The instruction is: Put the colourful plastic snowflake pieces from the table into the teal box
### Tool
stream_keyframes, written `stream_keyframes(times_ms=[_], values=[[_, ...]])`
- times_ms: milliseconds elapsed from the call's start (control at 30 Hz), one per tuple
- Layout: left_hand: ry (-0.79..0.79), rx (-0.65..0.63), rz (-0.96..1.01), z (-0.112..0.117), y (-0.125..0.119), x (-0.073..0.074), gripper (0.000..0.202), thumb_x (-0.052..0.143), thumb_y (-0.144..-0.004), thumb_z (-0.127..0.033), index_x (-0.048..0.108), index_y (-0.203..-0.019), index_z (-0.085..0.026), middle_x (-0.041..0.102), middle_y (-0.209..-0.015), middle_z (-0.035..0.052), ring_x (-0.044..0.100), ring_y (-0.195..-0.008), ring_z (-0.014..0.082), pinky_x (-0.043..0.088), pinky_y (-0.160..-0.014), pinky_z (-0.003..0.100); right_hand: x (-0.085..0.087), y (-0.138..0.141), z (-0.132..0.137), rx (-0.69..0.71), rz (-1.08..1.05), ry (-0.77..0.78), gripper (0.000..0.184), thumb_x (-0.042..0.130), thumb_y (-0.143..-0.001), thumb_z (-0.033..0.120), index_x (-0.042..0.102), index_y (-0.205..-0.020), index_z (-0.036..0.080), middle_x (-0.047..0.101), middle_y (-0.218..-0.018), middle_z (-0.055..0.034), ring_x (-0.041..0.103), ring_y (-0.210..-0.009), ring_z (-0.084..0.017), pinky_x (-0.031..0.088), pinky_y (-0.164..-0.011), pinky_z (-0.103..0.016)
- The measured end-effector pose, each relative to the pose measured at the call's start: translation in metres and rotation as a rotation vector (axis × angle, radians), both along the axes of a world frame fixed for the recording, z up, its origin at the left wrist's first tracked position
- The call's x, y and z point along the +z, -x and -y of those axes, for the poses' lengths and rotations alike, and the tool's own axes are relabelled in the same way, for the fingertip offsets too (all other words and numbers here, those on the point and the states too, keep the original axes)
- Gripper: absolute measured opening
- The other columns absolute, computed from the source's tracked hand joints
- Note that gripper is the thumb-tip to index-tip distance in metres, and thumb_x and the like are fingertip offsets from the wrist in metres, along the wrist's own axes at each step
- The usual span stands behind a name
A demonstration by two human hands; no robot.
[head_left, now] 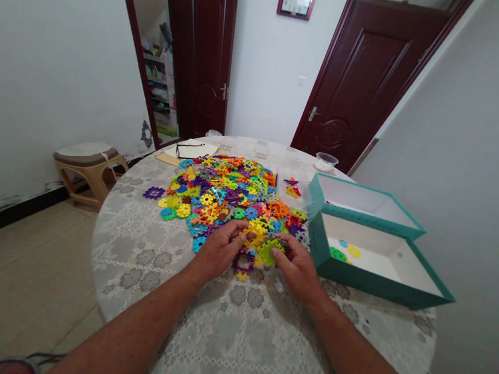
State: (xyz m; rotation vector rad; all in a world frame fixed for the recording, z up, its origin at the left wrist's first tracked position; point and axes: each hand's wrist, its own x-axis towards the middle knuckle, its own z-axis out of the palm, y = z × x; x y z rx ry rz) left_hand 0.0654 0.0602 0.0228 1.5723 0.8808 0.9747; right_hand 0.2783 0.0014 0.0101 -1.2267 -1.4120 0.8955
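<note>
My left hand [225, 245] pinches a yellow notched building piece [253, 235] between thumb and fingers. In my right hand [298, 266] is a lime-green notched piece [269, 252], thumb pressed on its face. The two pieces are side by side at the near edge of a big heap of colourful interlocking plastic pieces [227, 184]; whether they are joined I cannot tell. Just below them a purple square frame piece [244, 263] shows, with a small yellow piece [242, 276] at its near side.
Two teal boxes with white insides stand at the right; the nearer box [368, 290] holds a few pieces. A clear tray [281, 195] with some pieces lies behind. Eyeglasses [189, 150] rest on paper at the back left, a clear bowl [326, 161] at the back right.
</note>
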Motion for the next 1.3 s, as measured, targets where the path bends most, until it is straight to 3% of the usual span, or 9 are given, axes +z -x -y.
stream_keyframes(times_ms=[267,467,600,700,867,1033,1167,1300], values=[[-0.007,-0.170,-0.049,0.004,0.002,-0.008,0.034,0.058,-0.099,-0.041,0.063,-0.126,-0.020,0.075,-0.096,0.0046,0.073,-0.084,0.0190,0.060,-0.075,0.031,-0.001,0.000,-0.002,-0.005,0.041,-0.002,0.028,0.067,-0.092,0.038,0.067,-0.114,0.021,0.070,-0.097,-0.0028,0.063,-0.081,-0.019,0.050,-0.071,-0.030],[0.083,-0.279,-0.048,-0.002,0.006,-0.009,0.041,0.061,-0.098,-0.047,0.061,-0.129,-0.021,0.075,-0.089,0.0034,0.074,-0.078,0.0195,0.059,-0.068,0.030,-0.003,-0.001,-0.005,0.126,0.026,0.012,0.027,0.064,-0.094,0.034,0.067,-0.118,0.022,0.071,-0.104,-0.0035,0.065,-0.093,-0.020,0.052,-0.082,-0.032],[0.002,-0.287,-0.071,-0.002,0.007,-0.007,0.037,0.060,-0.099,-0.047,0.063,-0.124,-0.020,0.074,-0.083,0.0029,0.072,-0.073,0.0184,0.059,-0.068,0.030,0.012,0.000,-0.001,0.160,0.136,0.005,0.026,0.062,-0.095,0.031,0.069,-0.118,0.022,0.073,-0.107,-0.0032,0.065,-0.095,-0.020,0.051,-0.084,-0.032],[-0.176,-0.244,-0.198,-0.001,0.010,-0.005,0.032,0.057,-0.101,-0.043,0.067,-0.120,-0.019,0.075,-0.083,0.0041,0.072,-0.073,0.0187,0.058,-0.070,0.030,0.035,-0.001,0.009,0.137,0.332,-0.023,0.021,0.062,-0.095,0.029,0.071,-0.113,0.022,0.074,-0.102,-0.0026,0.064,-0.090,-0.020,0.050,-0.082,-0.032],[-0.574,-0.003,-0.373,-0.005,0.021,0.000,0.024,0.058,-0.100,-0.036,0.072,-0.114,-0.024,0.079,-0.100,0.0056,0.074,-0.092,0.0216,0.057,-0.086,0.033,0.091,-0.022,0.023,-0.097,0.647,-0.103,0.026,0.060,-0.097,0.030,0.069,-0.120,0.023,0.073,-0.092,-0.0035,0.062,-0.076,-0.019,0.046,-0.071,-0.031],[-0.726,0.155,-0.507,-0.014,0.033,0.002,0.024,0.052,-0.103,-0.038,0.070,-0.108,-0.022,0.077,-0.099,0.0086,0.072,-0.092,0.0228,0.055,-0.086,0.034,0.133,-0.082,-0.015,-0.463,0.960,-0.253,0.031,0.058,-0.096,0.031,0.066,-0.124,0.020,0.074,-0.118,-0.0132,0.068,-0.101,-0.028,0.049,-0.091,-0.037],[-0.737,0.251,-0.658,-0.019,0.038,0.002,0.023,0.052,-0.102,-0.037,0.068,-0.105,-0.021,0.075,-0.094,0.0082,0.070,-0.091,0.0243,0.053,-0.084,0.035,0.139,-0.128,-0.068,-0.704,1.241,0.005,0.033,0.055,-0.098,0.029,0.065,-0.126,0.014,0.074,-0.119,-0.0197,0.070,-0.105,-0.031,0.048,-0.089,-0.037],[-0.680,0.364,-0.784,-0.021,0.041,0.002,0.018,0.053,-0.100,-0.032,0.067,-0.105,-0.022,0.075,-0.100,0.0075,0.069,-0.099,0.0248,0.051,-0.086,0.034,0.130,-0.145,-0.096,-0.693,1.346,0.210,0.037,0.055,-0.098,0.025,0.064,-0.131,0.011,0.074,-0.117,-0.0225,0.070,-0.107,-0.031,0.048,-0.086,-0.036]])
